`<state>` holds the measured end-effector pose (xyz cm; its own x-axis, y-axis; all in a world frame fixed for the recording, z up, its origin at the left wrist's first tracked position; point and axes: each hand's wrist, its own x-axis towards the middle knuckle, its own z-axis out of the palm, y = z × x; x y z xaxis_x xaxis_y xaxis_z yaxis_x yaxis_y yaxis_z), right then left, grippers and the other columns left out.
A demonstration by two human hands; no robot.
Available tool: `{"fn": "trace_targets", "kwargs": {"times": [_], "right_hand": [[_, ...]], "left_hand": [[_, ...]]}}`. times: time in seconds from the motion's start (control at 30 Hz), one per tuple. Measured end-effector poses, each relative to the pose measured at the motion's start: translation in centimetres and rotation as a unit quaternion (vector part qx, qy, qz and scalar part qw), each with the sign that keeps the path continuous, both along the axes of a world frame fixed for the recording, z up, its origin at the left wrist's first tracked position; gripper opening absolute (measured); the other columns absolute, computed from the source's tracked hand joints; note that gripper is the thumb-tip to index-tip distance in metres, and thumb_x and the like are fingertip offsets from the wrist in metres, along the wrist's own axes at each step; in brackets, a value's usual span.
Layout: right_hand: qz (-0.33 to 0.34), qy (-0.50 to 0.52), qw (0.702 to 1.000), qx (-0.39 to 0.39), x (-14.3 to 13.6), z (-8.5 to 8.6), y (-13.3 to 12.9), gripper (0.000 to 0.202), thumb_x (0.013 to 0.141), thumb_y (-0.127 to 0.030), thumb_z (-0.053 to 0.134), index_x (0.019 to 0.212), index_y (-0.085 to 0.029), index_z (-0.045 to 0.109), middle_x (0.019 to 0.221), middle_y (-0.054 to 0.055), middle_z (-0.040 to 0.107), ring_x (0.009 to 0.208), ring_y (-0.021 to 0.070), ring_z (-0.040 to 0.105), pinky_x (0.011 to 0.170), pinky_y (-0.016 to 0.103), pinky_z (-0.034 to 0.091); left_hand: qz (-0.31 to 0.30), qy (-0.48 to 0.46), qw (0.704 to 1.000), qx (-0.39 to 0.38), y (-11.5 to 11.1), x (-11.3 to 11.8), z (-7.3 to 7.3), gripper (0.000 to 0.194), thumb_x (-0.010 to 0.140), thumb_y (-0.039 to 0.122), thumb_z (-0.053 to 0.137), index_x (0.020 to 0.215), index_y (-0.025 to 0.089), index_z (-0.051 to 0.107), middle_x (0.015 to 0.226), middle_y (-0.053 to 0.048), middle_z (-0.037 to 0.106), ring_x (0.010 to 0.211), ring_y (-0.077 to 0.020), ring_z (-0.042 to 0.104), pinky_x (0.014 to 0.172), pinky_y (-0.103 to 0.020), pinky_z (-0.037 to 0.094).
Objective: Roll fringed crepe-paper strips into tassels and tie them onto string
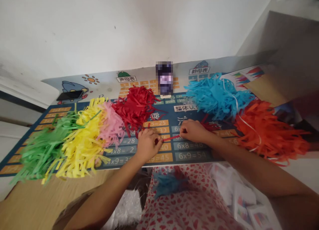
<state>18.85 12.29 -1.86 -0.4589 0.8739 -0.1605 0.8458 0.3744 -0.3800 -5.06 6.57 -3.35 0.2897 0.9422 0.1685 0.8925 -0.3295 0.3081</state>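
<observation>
Between my two hands stretches a thin red strip (171, 138), apparently paper, low over the printed table mat (185, 155). My left hand (149, 142) pinches its left end, and my right hand (191, 131) grips the other end with curled fingers. Just beyond my left hand lies a pile of dark red fringed tassels (137, 105). More red strips (210, 126) show partly behind my right hand. Past it sits a heap of blue fringed tassels (216, 95).
Green tassels (47, 143), yellow tassels (83, 142) and pink tassels (111, 125) cover the left side. Orange tassels (269, 132) with a white string lie at right. A phone (164, 79) leans upright at the wall; a dark phone (70, 95) lies at far left. Blue scraps (169, 182) rest on my lap.
</observation>
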Motion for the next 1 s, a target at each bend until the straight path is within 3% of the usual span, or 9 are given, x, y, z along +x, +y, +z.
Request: {"fn": "trace_targets", "kwargs": {"times": [0.1,0.17,0.3,0.4,0.47,0.67,0.8,0.87,1.0], "right_hand": [[-0.008,0.001,1.0,0.008,0.0,0.0,0.1,0.004,0.076,-0.024,0.067,0.072,-0.024,0.068,0.087,0.0,0.07,0.087,0.0192,0.058,0.067,0.028,0.031],[-0.011,0.0,1.0,0.012,-0.1,0.1,0.0,0.002,0.075,-0.024,0.068,0.073,-0.024,0.067,0.084,-0.001,0.07,0.084,0.0189,0.058,0.067,0.029,0.031],[0.007,-0.008,0.999,0.048,-0.3,0.4,-0.8,0.003,0.079,-0.024,0.066,0.076,-0.022,0.067,0.09,0.002,0.07,0.091,0.022,0.057,0.074,0.034,0.031],[0.126,-0.02,0.979,0.161,-0.9,0.3,-2.2,0.01,0.087,-0.02,0.059,0.086,-0.022,0.069,0.096,0.005,0.07,0.1,0.0244,0.053,0.084,0.04,0.03],[0.211,-0.035,0.95,0.226,-1.3,0.0,-3.0,0.017,0.093,-0.019,0.051,0.092,-0.02,0.068,0.091,0.005,0.069,0.095,0.0229,0.053,0.086,0.042,0.029],[0.301,-0.064,0.907,0.286,-2.3,-1.3,-2.7,0.029,0.098,-0.014,0.04,0.087,-0.014,0.067,0.08,0.007,0.065,0.078,0.0194,0.051,0.078,0.039,0.03],[0.281,-0.042,0.919,0.273,-2.6,-1.8,-2.0,0.028,0.097,-0.015,0.042,0.083,-0.013,0.066,0.082,0.008,0.066,0.078,0.019,0.053,0.076,0.037,0.031],[0.252,-0.035,0.929,0.27,-2.8,-1.7,-2.2,0.024,0.095,-0.018,0.046,0.082,-0.014,0.066,0.082,0.008,0.067,0.079,0.0189,0.055,0.074,0.036,0.032],[0.149,0.062,0.963,0.215,-2.7,0.3,-3.4,0.02,0.092,-0.023,0.053,0.081,-0.016,0.069,0.082,0.006,0.07,0.08,0.0181,0.059,0.073,0.032,0.035]], "left_hand": [[0.016,0.018,1.0,0.019,-0.2,0.3,0.0,0.015,0.085,0.028,0.058,0.075,0.021,0.067,0.084,-0.005,0.067,0.09,-0.0237,0.055,0.083,-0.042,0.035],[0.002,0.028,0.998,0.049,-0.3,0.3,-0.1,0.011,0.085,0.025,0.059,0.089,0.023,0.07,0.091,-0.005,0.068,0.095,-0.0246,0.055,0.09,-0.045,0.034],[-0.127,0.074,0.982,0.12,-0.6,0.5,-0.1,0.025,0.092,0.021,0.056,0.109,0.034,0.068,0.099,-0.001,0.07,0.107,-0.0237,0.053,0.107,-0.055,0.02],[-0.169,0.125,0.967,0.145,-0.7,1.0,0.2,0.021,0.095,0.023,0.053,0.104,0.031,0.07,0.095,-0.002,0.069,0.106,-0.024,0.053,0.108,-0.055,0.021],[-0.174,0.142,0.963,0.15,-0.8,1.3,0.5,0.021,0.096,0.022,0.052,0.101,0.028,0.071,0.093,-0.003,0.069,0.103,-0.0237,0.054,0.106,-0.053,0.026],[-0.177,0.136,0.964,0.142,-1.0,2.3,0.4,0.017,0.093,0.021,0.053,0.093,0.018,0.07,0.087,-0.007,0.068,0.088,-0.0222,0.058,0.1,-0.049,0.034],[-0.149,0.128,0.964,0.18,-0.7,2.5,-0.8,0.018,0.094,0.022,0.053,0.084,0.019,0.068,0.078,-0.004,0.068,0.079,-0.0196,0.06,0.096,-0.045,0.035],[-0.143,0.117,0.963,0.198,-0.6,2.3,-1.0,0.014,0.093,0.019,0.055,0.089,0.019,0.069,0.077,-0.003,0.07,0.077,-0.0189,0.061,0.095,-0.044,0.035],[-0.163,0.037,0.954,0.251,-0.8,1.4,0.7,0.016,0.092,0.018,0.055,0.103,0.021,0.067,0.088,-0.002,0.075,0.082,-0.0177,0.066,0.098,-0.044,0.033]]}}
